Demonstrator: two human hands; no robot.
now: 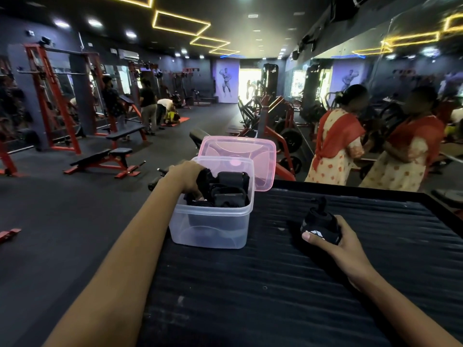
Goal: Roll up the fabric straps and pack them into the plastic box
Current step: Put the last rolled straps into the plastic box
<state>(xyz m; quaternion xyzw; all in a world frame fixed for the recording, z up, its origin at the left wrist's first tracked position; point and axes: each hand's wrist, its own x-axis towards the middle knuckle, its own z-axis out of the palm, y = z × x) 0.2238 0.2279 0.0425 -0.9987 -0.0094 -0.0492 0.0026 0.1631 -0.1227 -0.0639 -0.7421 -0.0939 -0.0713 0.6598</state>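
Left hand (pixel 186 177) reaches over the near-left rim of the clear plastic box (pixel 210 226), fingers curled down around a black rolled strap (pixel 204 180) and pushing it in among the others. Right hand (pixel 334 242) rests on the black ribbed table (pixel 275 284), thumb and fingers wrapped round another rolled strap (pixel 319 225), black w/ small white logo marks facing the camera.

Box sits near the table's left edge, well apart from the right hand. It's open; its pink see-through lid (pixel 240 156) stands tilted up behind it, leaning on the back rim. Inside: several black straps w/ buckles or rings (pixel 230 191), piled toward the top; exact count can't be told, they merge into one dark mass.

Progress, as a judgement: mostly done. Most straps look packed, one is going in now, and the one in the right hand is rolled but not yet boxed. No loose, unrolled straps show on the table. Left to do: drop in that last roll, then prob. shut the lid.

Orientation: roll in right hand lies w/ its long axis running roughly away from the camera, tilted up-left; a short loose tail end (pixel 320 202) pokes up from the far end, pointing away & upward. Strap in left hand stands roughly upright in the box's left corner.
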